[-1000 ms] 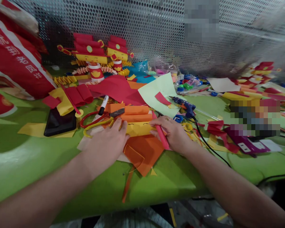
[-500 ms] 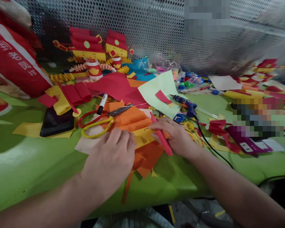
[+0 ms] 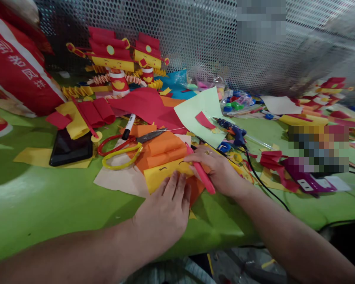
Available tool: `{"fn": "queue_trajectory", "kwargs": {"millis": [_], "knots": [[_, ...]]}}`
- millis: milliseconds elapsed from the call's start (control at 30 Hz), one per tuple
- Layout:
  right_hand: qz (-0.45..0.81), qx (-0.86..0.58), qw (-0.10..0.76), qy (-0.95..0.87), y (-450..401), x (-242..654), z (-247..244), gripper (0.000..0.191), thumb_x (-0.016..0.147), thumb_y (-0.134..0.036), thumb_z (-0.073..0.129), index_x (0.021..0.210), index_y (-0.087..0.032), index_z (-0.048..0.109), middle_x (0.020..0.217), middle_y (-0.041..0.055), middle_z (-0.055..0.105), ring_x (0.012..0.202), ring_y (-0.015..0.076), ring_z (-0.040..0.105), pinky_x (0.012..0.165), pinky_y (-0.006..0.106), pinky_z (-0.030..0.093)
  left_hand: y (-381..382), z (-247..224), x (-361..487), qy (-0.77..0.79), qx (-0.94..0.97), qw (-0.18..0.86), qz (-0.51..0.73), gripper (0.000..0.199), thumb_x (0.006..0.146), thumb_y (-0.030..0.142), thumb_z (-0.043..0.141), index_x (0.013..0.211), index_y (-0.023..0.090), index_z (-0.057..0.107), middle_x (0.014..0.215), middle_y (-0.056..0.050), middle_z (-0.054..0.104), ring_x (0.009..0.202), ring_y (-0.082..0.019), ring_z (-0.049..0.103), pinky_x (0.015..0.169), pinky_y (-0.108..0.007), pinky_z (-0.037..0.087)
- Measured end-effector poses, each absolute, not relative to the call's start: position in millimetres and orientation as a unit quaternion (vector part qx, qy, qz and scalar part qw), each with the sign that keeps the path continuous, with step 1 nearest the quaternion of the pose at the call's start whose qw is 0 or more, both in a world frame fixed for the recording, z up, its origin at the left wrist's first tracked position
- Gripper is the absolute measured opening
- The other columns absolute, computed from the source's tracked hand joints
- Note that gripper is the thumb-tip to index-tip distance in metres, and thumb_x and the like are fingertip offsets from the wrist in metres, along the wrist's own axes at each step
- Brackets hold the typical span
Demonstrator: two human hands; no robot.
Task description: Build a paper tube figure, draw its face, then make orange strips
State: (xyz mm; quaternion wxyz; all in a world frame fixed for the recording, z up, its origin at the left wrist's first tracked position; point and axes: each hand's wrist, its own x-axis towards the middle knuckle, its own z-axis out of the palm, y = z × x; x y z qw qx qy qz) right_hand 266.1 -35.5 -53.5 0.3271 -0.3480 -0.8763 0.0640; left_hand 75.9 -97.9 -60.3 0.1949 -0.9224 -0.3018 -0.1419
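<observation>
My right hand point(image 3: 217, 167) grips a pink marker point(image 3: 205, 179), its upper end pointing toward me and its other end near the paper. Under both hands is a yellow paper piece point(image 3: 154, 178) with small curved black eye lines drawn on it and rolled orange paper point(image 3: 167, 152) along its far edge. My left hand point(image 3: 167, 207) lies with fingers stretched out on the near part of the yellow paper, hiding some of it. Scissors point(image 3: 122, 156) with red and yellow handles rest just left of the orange paper. A black-and-white marker point(image 3: 128, 126) lies beyond them.
On the green table point(image 3: 62, 209), a phone point(image 3: 71, 148) lies at left and a blue glue gun point(image 3: 232, 130) with its cord at right. Red-hatted paper figures point(image 3: 118, 79) stand at the back. Pale green paper point(image 3: 210, 106), a red bag point(image 3: 20, 67) and a purple box point(image 3: 307, 177) surround the work.
My left hand has moved right and opened out from a curled pose onto the yellow paper, uncovering its left part and one eye line. My right hand still holds the pink marker.
</observation>
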Motion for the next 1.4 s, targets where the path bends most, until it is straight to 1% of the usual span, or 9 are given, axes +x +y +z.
{"fn": "queue_trajectory", "kwargs": {"millis": [67,133,233,300,433,567,733,1167,1400], "knots": [[0.076,-0.365,0.348,-0.860,-36,265,-53,0.019,0.086,-0.017,0.050,0.100,-0.027,0.059,0.085,0.0021,0.069,0.082,0.0185,0.064,0.094,0.042,0.044,-99,-61,76,-0.299,-0.924,0.187,-0.147,0.039,0.087,0.013,0.034,0.111,0.005,0.064,0.116,-0.019,0.065,0.109,-0.028,0.061,0.088,-0.038,0.048],[0.096,-0.374,0.393,-0.834,-38,262,-52,0.020,0.088,-0.020,0.051,0.104,-0.029,0.059,0.085,0.0011,0.070,0.082,0.0182,0.065,0.098,0.044,0.042,-99,-61,77,-0.297,-0.924,0.185,-0.156,0.040,0.087,0.012,0.032,0.110,0.004,0.064,0.115,-0.020,0.065,0.108,-0.029,0.061,0.087,-0.039,0.049],[0.138,-0.379,0.451,-0.796,-43,257,-49,0.022,0.088,-0.030,0.053,0.108,-0.026,0.060,0.084,0.0033,0.070,0.081,0.0192,0.064,0.085,0.041,0.050,-100,-62,77,-0.297,-0.921,0.183,-0.172,0.040,0.087,0.011,0.032,0.108,0.004,0.065,0.115,-0.020,0.065,0.109,-0.030,0.061,0.086,-0.038,0.049],[0.163,-0.382,0.466,-0.781,-47,251,-46,0.020,0.088,-0.033,0.054,0.104,-0.023,0.062,0.086,0.0050,0.070,0.080,0.0193,0.065,0.077,0.039,0.053,-100,-62,77,-0.296,-0.922,0.179,-0.175,0.040,0.087,0.012,0.032,0.108,0.004,0.065,0.115,-0.020,0.065,0.109,-0.030,0.061,0.087,-0.038,0.050],[0.216,-0.398,0.480,-0.752,-51,238,-41,0.011,0.086,-0.029,0.056,0.091,-0.021,0.061,0.087,0.0051,0.070,0.079,0.0176,0.066,0.069,0.033,0.054,-99,-62,77,-0.291,-0.927,0.167,-0.169,0.039,0.087,0.012,0.034,0.108,0.003,0.066,0.114,-0.020,0.066,0.109,-0.030,0.061,0.087,-0.039,0.050],[0.241,-0.386,0.479,-0.751,-50,227,-39,0.006,0.083,-0.027,0.059,0.085,-0.021,0.057,0.078,0.0017,0.066,0.070,0.0137,0.064,0.061,0.026,0.053,-99,-63,77,-0.298,-0.925,0.162,-0.169,0.039,0.086,0.012,0.035,0.109,0.003,0.065,0.111,-0.021,0.067,0.107,-0.029,0.062,0.086,-0.038,0.050],[0.213,-0.395,0.453,-0.771,-49,220,-44,0.006,0.082,-0.024,0.057,0.076,-0.021,0.055,0.067,-0.0005,0.065,0.058,0.0118,0.061,0.053,0.023,0.051,-98,-64,77,-0.286,-0.929,0.157,-0.173,0.038,0.086,0.014,0.036,0.108,0.004,0.065,0.109,-0.021,0.068,0.101,-0.028,0.065,0.086,-0.038,0.051],[0.181,-0.388,0.441,-0.789,-49,221,-46,0.005,0.081,-0.021,0.054,0.076,-0.021,0.054,0.063,-0.0011,0.063,0.052,0.0105,0.057,0.048,0.022,0.048,-98,-64,77,-0.287,-0.930,0.151,-0.175,0.040,0.087,0.014,0.035,0.113,0.003,0.063,0.109,-0.020,0.068,0.101,-0.027,0.064,0.086,-0.038,0.051],[0.175,-0.372,0.443,-0.797,-50,219,-48,0.004,0.081,-0.020,0.054,0.077,-0.020,0.055,0.068,0.0005,0.066,0.058,0.0114,0.062,0.050,0.022,0.051,-98,-63,77,-0.285,-0.932,0.141,-0.173,0.039,0.087,0.013,0.035,0.113,0.002,0.062,0.109,-0.022,0.067,0.101,-0.028,0.065,0.085,-0.039,0.051]]}}
